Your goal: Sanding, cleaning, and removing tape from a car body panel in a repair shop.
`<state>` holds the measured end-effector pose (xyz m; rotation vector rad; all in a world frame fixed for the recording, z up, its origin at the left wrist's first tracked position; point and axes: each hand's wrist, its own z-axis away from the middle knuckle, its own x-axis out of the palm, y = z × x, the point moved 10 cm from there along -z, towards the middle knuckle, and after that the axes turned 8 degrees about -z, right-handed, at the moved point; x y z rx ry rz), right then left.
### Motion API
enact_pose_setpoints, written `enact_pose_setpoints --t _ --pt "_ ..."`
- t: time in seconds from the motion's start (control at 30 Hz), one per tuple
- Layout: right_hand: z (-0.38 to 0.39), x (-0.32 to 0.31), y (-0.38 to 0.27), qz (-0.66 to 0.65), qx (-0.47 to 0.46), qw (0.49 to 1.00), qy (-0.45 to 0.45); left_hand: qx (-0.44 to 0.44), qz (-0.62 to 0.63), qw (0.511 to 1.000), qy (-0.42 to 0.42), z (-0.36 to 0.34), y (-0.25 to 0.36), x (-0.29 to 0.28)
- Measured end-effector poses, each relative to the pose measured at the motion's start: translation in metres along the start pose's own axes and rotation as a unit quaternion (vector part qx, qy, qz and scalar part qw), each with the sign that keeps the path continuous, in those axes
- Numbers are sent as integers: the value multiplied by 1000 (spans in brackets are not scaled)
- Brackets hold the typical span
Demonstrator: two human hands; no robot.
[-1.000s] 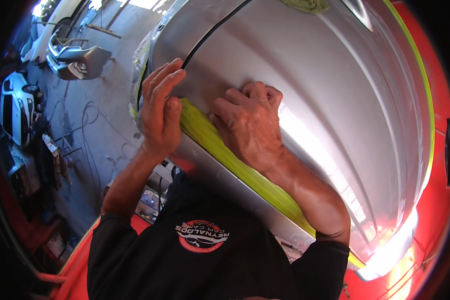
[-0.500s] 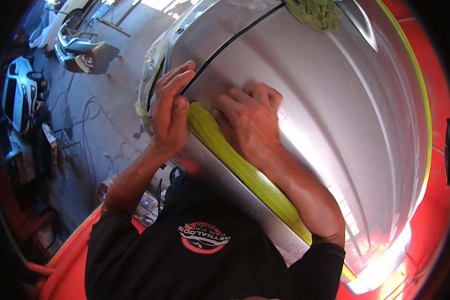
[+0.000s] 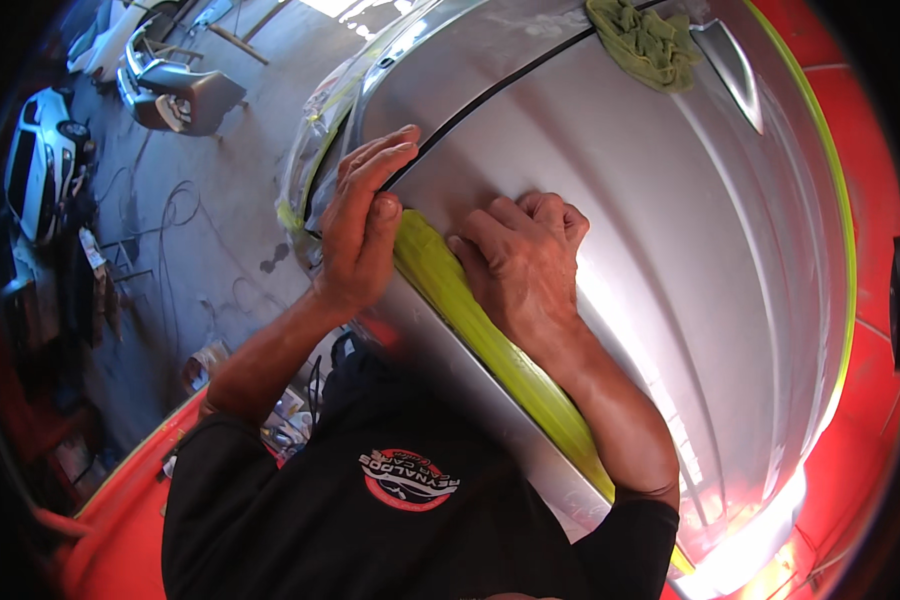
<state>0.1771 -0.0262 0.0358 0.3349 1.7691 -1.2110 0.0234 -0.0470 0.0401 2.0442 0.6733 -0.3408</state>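
Observation:
My left hand [image 3: 362, 240] lies at the panel's edge with its fingers stretched out, beside the upper end of a yellow-green strip of masking tape [image 3: 490, 340]. Its fingertips reach toward a black seam [image 3: 485, 100] in the silver car panel [image 3: 630, 190]. On the panel, just past the strip, my right hand [image 3: 530, 265] is closed, its fingers curled and pressed down against the surface. Whatever those fingers hold, if anything, is hidden under them. The strip runs along the panel's near edge and passes beneath my right forearm.
A crumpled green cloth [image 3: 647, 45] lies on the panel's far part, next to a triangular trim opening [image 3: 730, 75]. Red covering or bodywork [image 3: 860, 250] borders the right side. To the left, the concrete floor [image 3: 210, 200] holds a loose bumper [image 3: 175, 95], cables and a white car [image 3: 45, 165].
The whole view has shifted slightly, so panel and hands appear farther right. My right hand, blurred before, is now sharp and slightly closer to me on the panel. My left hand keeps its pose.

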Motion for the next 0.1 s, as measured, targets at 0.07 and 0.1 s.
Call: enact_pose_setpoints --t 0.07,0.1 --pt "-12 2 -5 8 -21 1000 17 0 19 1000 4 0 0 1" --pt "-27 3 -10 19 -35 998 38 3 30 999 10 1 -1 2"
